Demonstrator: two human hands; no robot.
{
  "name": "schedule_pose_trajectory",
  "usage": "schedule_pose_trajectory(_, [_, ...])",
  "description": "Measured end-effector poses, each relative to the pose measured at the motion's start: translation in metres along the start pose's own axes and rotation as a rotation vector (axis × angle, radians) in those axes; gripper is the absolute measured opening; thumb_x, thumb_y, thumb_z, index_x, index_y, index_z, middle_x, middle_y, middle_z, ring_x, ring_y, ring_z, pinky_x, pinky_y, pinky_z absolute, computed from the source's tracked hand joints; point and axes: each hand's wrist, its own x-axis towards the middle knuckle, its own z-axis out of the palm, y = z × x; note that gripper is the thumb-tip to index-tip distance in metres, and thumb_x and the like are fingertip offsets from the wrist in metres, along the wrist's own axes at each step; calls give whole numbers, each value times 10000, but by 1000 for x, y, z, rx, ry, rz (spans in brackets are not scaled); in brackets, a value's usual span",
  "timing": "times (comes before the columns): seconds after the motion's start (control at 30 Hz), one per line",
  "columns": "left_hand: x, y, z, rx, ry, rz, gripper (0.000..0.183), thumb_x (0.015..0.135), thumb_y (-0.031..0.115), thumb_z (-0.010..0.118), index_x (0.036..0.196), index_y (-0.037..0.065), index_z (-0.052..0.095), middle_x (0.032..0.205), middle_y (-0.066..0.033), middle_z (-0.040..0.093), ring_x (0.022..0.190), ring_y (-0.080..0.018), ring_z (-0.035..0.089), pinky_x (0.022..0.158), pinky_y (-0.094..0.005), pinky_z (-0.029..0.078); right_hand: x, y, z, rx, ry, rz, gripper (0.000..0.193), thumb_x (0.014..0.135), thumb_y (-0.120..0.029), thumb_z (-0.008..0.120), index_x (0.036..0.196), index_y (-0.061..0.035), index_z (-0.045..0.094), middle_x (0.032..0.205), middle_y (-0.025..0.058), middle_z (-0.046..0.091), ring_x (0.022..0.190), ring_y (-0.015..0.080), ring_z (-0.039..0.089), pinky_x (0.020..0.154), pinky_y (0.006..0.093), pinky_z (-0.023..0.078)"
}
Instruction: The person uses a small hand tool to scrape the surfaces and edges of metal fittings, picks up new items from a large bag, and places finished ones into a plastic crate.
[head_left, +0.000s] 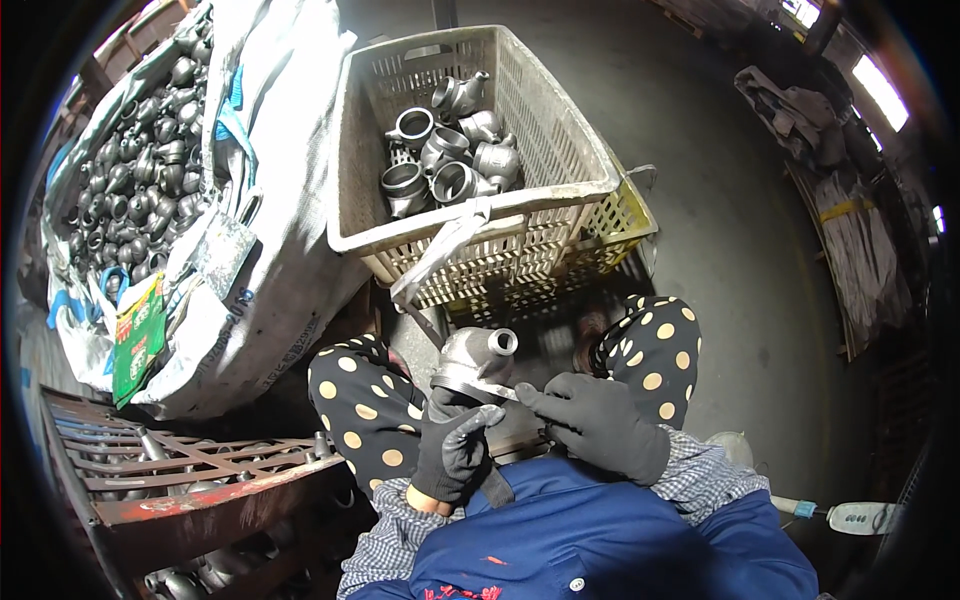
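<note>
My left hand [452, 448], in a dark grey glove, holds a grey metal pipe fitting [474, 358] from below, above my lap. The fitting has a rounded body, a wide rim at its lower left and a small round opening at its upper right. My right hand [602, 425], gloved too, is closed at the fitting's right side. From its fingertips a thin light strip [500, 391] reaches to the fitting's rim; what kind of thing it is I cannot make out.
Beyond my knees, a pale plastic crate [480, 225] holding several fittings [450, 150] rests on a yellow crate [610, 222]. A large white sack [285, 200] full of fittings stands at the left. Below it is a rusty metal rack [200, 500] with more metal parts.
</note>
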Motion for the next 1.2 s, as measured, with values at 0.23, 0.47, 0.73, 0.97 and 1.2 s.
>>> schedule_pose_trajectory(0.23, [-5,4,-2,374,-78,210,262,870,-90,590,1125,-42,628,1033,-111,705,988,-199,678,898,-296,540,2,9,-8,210,68,32,456,790,-90,661,1240,-163,652,964,46,637,831,218,635,700,318,521])
schedule_pose_trajectory(0.47, [4,21,3,-234,72,-211,301,862,-99,590,1157,-38,608,1022,-119,704,968,-197,684,880,-302,549,1,13,-5,208,30,-28,442,806,-94,628,1234,-205,651,904,14,622,779,189,633,639,313,509])
schedule_pose_trajectory(0.73, [0,15,0,329,-97,78,247,856,-42,653,1101,-51,624,999,-113,705,917,-195,691,818,-290,570,3,8,-7,224,100,8,420,813,-112,620,1221,-205,659,879,32,626,779,204,633,633,320,502])
schedule_pose_trajectory(0.97, [8,25,19,-167,173,-259,230,839,-24,677,1053,-90,622,901,-132,704,793,-165,696,753,-249,574,4,25,-12,352,0,-10,415,810,-103,594,1203,-217,667,865,33,620,781,203,628,617,321,498])
schedule_pose_trajectory(1.2, [22,50,28,-248,209,-440,201,819,-58,663,1018,-71,638,952,-110,688,857,-147,681,781,-256,571,0,2,0,7,104,-23,446,803,-136,600,1241,-212,640,881,34,604,790,203,622,643,328,507])
